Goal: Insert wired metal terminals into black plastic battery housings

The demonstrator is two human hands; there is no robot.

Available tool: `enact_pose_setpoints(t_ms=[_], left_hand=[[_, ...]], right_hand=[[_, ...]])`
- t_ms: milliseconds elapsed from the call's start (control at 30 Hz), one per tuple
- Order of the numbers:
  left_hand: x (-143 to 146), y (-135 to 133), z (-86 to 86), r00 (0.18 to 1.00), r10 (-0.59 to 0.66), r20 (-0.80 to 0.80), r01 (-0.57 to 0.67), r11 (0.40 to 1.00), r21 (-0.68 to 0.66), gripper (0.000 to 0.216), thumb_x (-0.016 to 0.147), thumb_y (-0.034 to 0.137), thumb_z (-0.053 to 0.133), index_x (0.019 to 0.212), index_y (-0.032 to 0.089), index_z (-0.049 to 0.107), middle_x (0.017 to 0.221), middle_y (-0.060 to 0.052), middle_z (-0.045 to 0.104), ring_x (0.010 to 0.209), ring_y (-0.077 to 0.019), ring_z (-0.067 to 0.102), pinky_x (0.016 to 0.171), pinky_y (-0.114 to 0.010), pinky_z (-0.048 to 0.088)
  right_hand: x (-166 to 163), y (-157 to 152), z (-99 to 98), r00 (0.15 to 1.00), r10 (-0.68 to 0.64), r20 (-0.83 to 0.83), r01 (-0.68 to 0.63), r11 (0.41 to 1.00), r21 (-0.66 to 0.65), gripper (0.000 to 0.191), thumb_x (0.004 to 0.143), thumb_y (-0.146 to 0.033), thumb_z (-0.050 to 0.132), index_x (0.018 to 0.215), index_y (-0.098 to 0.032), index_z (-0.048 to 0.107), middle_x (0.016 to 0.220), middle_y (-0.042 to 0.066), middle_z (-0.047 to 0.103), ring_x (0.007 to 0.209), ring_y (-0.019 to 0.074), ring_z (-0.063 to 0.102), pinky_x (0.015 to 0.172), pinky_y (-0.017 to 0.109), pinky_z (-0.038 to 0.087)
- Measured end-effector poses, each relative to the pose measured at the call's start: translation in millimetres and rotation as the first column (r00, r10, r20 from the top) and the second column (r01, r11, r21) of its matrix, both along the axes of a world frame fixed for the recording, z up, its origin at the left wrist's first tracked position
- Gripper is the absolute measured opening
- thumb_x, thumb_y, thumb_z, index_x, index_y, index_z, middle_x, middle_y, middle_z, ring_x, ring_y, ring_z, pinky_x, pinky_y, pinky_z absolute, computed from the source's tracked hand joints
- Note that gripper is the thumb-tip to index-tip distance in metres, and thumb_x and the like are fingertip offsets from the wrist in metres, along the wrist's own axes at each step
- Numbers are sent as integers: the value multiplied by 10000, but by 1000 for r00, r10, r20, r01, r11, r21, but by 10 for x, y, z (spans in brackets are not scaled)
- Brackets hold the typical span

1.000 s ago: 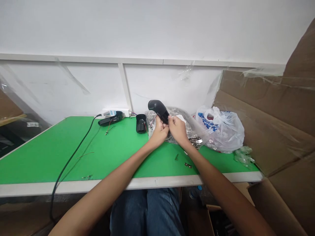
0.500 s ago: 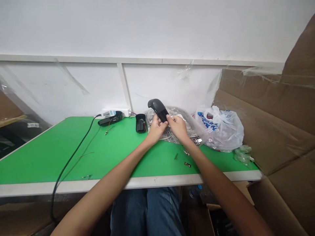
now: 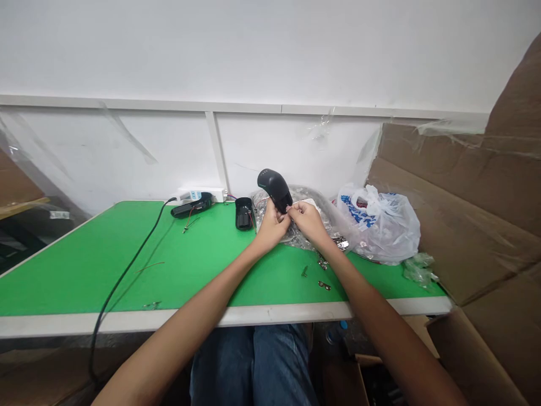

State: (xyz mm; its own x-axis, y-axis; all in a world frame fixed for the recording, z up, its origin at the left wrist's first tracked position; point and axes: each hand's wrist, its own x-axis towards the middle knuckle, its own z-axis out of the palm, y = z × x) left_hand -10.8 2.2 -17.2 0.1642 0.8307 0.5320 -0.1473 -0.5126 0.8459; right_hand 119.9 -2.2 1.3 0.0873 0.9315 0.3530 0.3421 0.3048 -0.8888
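Note:
My left hand [image 3: 273, 225] is closed around the lower part of a black curved plastic housing [image 3: 274, 185], held tilted above the table with its rounded head up and to the left. At the lower open end of this housing my right hand [image 3: 308, 221] is closed in a pinch; what lies between its fingertips is too small to make out. Beneath both hands sits a clear plastic bag [image 3: 298, 239] of small parts. Small metal contact pieces [image 3: 324, 285] and a small spring-like part [image 3: 304, 272] rest on the green table near my right forearm.
A black open housing [image 3: 244, 214] with wires stands left of the bag. Farther left, another black housing [image 3: 192, 205] lies against a white power strip [image 3: 220, 194]. A black cable [image 3: 131, 270] crosses the table. At right are a knotted white bag [image 3: 386, 225] and cardboard [image 3: 465, 208].
The black housing has turned slightly in my left hand and stands more upright. My right fingers have shifted from its side to its lower end, and the view has moved slightly.

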Motion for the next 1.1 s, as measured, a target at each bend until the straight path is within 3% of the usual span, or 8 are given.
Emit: enact_pose_setpoints(t_ms=[200,400,533,667,833,1000,1100], left_hand=[[-4,46,-58,998,43,-46,-41,998,39,465,880,225,713,1272,229,464,1200,-91,646,1082,-246,701,1064,-455,554],[-28,114,-84,996,75,-41,-73,997,36,493,900,273,714,1328,240,472,1156,-78,674,1085,-258,701,1016,-448,567],[-44,156,-63,996,87,36,-87,996,-6,512,838,282,754,1278,237,497,1148,-71,681,1114,-262,691,1028,-444,548],[-89,166,5,996,33,79,-25,994,-104,482,761,283,801,1159,215,540,1026,-49,682,986,-244,695,915,-400,561],[-168,121,108,990,-42,136,77,961,-265,418,728,198,811,1058,204,554,861,17,643,754,-155,659,750,-294,555],[-266,104,200,970,-128,206,206,882,-424,347,736,145,777,1038,182,610,915,-24,728,752,-139,699,750,-269,571],[-337,126,231,944,-215,250,313,825,-471,299,725,164,766,999,163,646,953,-59,763,809,-154,730,797,-282,579]], right_hand=[[-18,-36,34,998,-48,47,49,999,-22,190,802,-391,619,697,-234,615,648,-12,653,679,194,588,670,301,403],[-2,-27,22,1000,-30,-2,30,1000,-9,272,846,-471,587,709,-236,605,662,-8,626,667,194,561,647,307,391],[11,-32,20,997,-23,-80,25,1000,16,204,829,-438,593,844,-236,622,661,-31,587,629,186,537,626,304,390],[21,-93,58,999,46,-17,-44,994,99,265,828,-396,601,1035,-237,647,614,-74,500,595,184,498,618,303,374],[49,-158,97,985,49,167,-76,985,158,231,844,-323,581,1050,-247,652,628,-68,515,621,186,518,636,301,381],[115,-147,71,967,62,248,-116,971,209,269,854,-314,600,1110,-235,627,653,-74,523,619,175,515,642,286,381],[164,-150,48,919,58,390,-174,947,270,281,868,-284,608,1144,-233,622,672,-64,534,633,177,527,655,280,377]])
